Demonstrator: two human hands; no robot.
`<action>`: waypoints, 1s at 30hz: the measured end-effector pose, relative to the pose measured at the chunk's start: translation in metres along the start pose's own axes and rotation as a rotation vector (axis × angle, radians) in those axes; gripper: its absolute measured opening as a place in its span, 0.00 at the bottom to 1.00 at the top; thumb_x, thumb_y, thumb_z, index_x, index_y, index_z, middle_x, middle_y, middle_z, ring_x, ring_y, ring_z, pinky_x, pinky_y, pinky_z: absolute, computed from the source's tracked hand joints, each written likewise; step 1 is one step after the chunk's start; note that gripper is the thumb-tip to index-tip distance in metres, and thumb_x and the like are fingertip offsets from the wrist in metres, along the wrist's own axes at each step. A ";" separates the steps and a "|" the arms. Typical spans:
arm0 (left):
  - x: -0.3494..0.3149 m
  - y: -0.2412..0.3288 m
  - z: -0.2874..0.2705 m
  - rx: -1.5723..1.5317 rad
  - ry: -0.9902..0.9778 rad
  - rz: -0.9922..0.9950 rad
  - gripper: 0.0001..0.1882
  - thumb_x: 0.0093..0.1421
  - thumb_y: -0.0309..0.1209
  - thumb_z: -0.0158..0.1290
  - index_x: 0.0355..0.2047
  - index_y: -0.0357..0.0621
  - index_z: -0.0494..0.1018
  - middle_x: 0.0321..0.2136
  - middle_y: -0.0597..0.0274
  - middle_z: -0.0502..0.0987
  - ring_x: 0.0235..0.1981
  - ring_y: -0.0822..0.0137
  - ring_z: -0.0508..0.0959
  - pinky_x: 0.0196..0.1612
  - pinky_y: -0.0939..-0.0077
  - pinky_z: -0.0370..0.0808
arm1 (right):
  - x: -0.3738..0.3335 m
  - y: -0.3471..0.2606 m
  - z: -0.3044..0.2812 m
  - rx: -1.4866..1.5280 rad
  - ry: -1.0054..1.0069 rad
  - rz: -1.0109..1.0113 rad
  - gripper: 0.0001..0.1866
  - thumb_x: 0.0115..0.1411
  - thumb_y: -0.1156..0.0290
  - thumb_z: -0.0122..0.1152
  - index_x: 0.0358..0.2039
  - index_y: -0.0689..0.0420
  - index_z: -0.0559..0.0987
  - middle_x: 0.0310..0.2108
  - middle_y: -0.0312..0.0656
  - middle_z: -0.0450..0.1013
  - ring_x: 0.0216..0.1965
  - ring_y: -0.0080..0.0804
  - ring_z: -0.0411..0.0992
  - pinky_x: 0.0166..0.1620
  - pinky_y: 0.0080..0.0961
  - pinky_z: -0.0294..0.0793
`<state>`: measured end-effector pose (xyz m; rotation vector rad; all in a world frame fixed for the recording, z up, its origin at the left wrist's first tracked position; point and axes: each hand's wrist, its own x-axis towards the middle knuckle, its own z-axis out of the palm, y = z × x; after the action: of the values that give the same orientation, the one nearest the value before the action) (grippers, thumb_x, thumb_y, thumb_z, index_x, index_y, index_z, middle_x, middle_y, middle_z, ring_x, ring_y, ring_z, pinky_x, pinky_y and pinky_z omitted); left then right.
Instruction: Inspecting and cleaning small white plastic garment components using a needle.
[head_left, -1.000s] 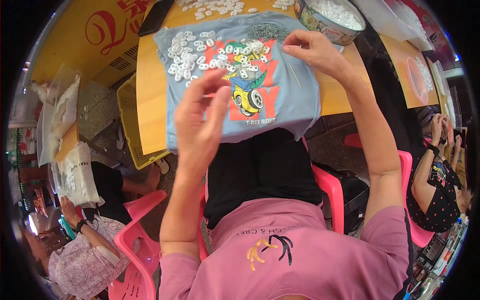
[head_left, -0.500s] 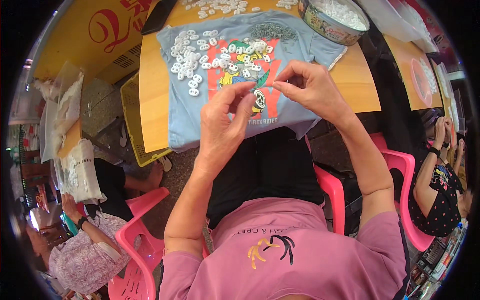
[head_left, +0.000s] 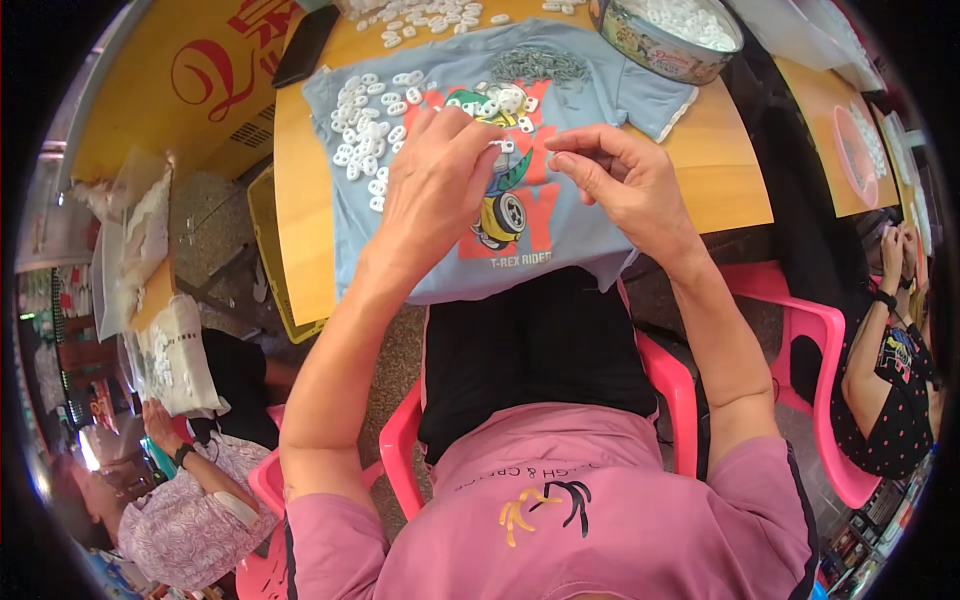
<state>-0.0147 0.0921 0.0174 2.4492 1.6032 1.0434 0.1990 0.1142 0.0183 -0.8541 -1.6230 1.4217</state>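
Observation:
My left hand [head_left: 435, 180] is closed in a pinch, its back toward me. A small white plastic piece [head_left: 505, 147] shows at its fingertips. Across a narrow gap, my right hand [head_left: 625, 180] has its thumb and fingers curled close together; anything between them is too small to make out. Both hands hover over a blue-grey printed T-shirt [head_left: 390, 260] spread on the table. White oval pieces with two holes [head_left: 362, 125] lie on the shirt's left side. Smaller white pieces [head_left: 508, 100] lie in the middle, beyond my hands, near a heap of thin grey metal bits [head_left: 540, 65].
A round tin [head_left: 665, 50] full of white pieces stands at the far right of the wooden table [head_left: 735, 180]. More white ovals [head_left: 430, 14] lie at the far edge, near a dark flat object [head_left: 305, 48]. People sit on both sides; a pink chair [head_left: 825, 400] stands at right.
My left hand has moved up and left, turning its back toward me and covering some ovals. The right hand's thumb and index finger have parted slightly. The view has shifted a little.

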 end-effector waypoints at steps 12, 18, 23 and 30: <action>0.021 -0.011 0.010 0.174 -0.107 0.217 0.04 0.51 0.26 0.55 0.28 0.41 0.75 0.31 0.58 0.71 0.37 0.56 0.70 0.40 0.63 0.69 | -0.001 0.004 -0.003 -0.038 -0.004 -0.001 0.09 0.61 0.73 0.61 0.41 0.62 0.79 0.32 0.31 0.76 0.28 0.11 0.67 0.30 0.12 0.67; 0.027 -0.015 0.005 0.159 -0.172 0.298 0.04 0.51 0.25 0.56 0.29 0.41 0.74 0.30 0.61 0.72 0.37 0.56 0.71 0.41 0.63 0.69 | 0.002 0.001 -0.003 -0.101 0.005 -0.013 0.09 0.62 0.72 0.61 0.41 0.62 0.79 0.32 0.32 0.76 0.29 0.12 0.68 0.31 0.12 0.67; 0.026 -0.012 0.008 -0.132 -0.003 0.181 0.04 0.53 0.22 0.56 0.30 0.39 0.75 0.26 0.60 0.76 0.31 0.60 0.75 0.34 0.67 0.72 | 0.007 0.003 -0.004 -0.047 0.076 -0.011 0.09 0.62 0.71 0.60 0.40 0.62 0.79 0.32 0.32 0.76 0.28 0.12 0.67 0.31 0.12 0.67; 0.001 0.033 0.003 -0.472 0.240 -0.164 0.05 0.56 0.20 0.57 0.34 0.38 0.77 0.26 0.59 0.78 0.27 0.68 0.79 0.30 0.73 0.74 | 0.007 -0.008 0.010 0.345 0.097 0.143 0.10 0.63 0.68 0.59 0.41 0.60 0.77 0.32 0.35 0.76 0.24 0.14 0.67 0.30 0.14 0.69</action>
<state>0.0132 0.0785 0.0280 1.9147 1.3773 1.5232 0.1871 0.1150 0.0267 -0.8328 -1.2164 1.6718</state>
